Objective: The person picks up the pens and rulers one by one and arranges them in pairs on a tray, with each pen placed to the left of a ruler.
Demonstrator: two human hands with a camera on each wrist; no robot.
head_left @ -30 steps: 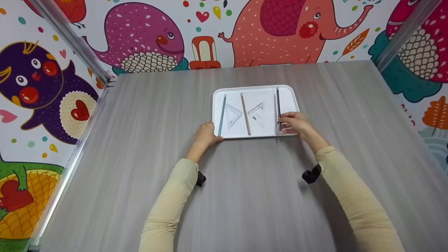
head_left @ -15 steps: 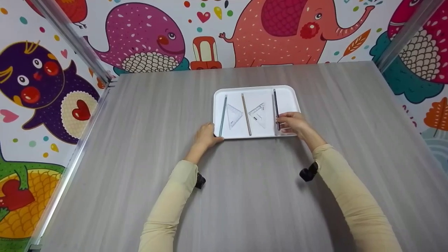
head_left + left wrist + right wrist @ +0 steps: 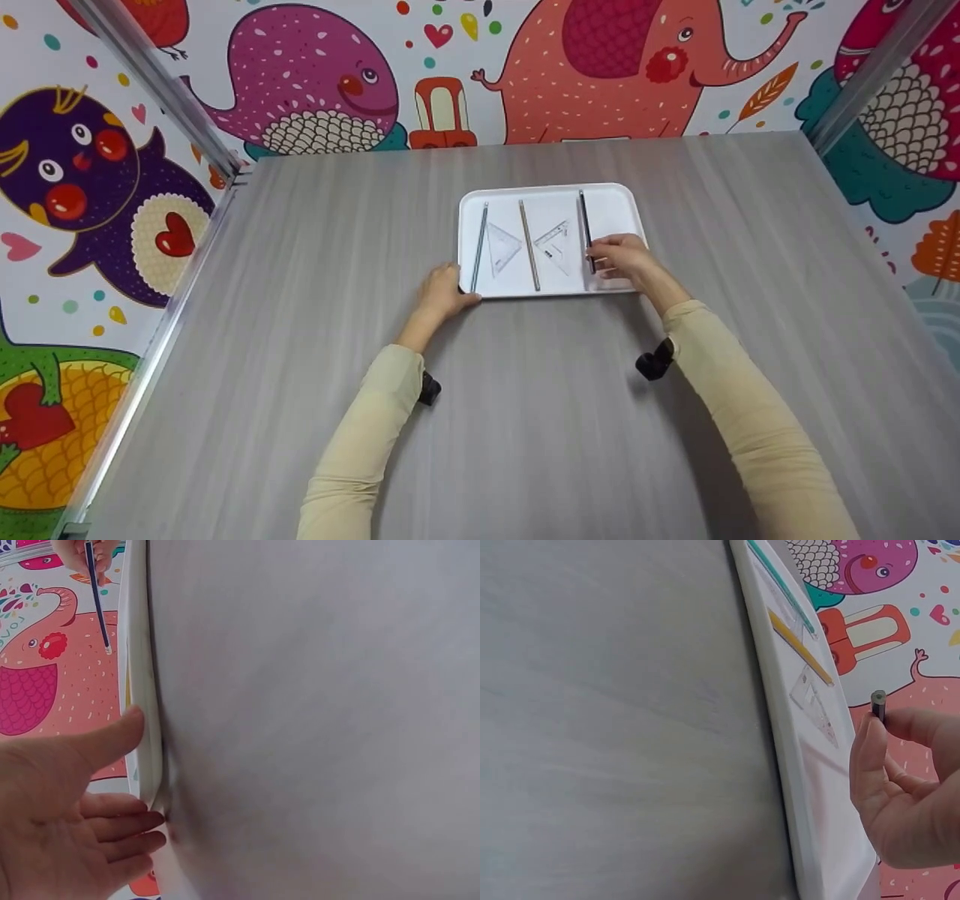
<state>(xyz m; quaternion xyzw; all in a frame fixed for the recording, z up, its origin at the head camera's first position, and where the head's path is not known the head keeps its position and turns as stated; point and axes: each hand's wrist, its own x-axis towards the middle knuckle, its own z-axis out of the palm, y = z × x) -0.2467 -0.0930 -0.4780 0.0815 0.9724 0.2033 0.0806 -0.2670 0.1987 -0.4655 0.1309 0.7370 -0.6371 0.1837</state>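
Near its front end, a dark blue pencil (image 3: 586,214) is pinched between the thumb and fingers of my right hand (image 3: 622,257). It is held above the right part of a white tray (image 3: 622,202), its shadow falling to its left. The right wrist view shows the pencil's blunt end (image 3: 879,697) above the fingertips. My left hand (image 3: 440,290) rests against the tray's front left corner, thumb along the front rim, other fingers at the left side. In the left wrist view those fingers (image 3: 124,836) look relaxed.
On the tray lie a teal pencil (image 3: 480,244), a golden-yellow pencil (image 3: 529,244) and two clear set squares, a left one (image 3: 502,247) and a right one (image 3: 553,244). The tray sits on a grey wood-grain table (image 3: 525,420). Walls with printed animals (image 3: 315,82) border it.
My right hand has carried the dark blue pencil leftward over the tray, away from the right rim. The left hand stays at the tray corner.
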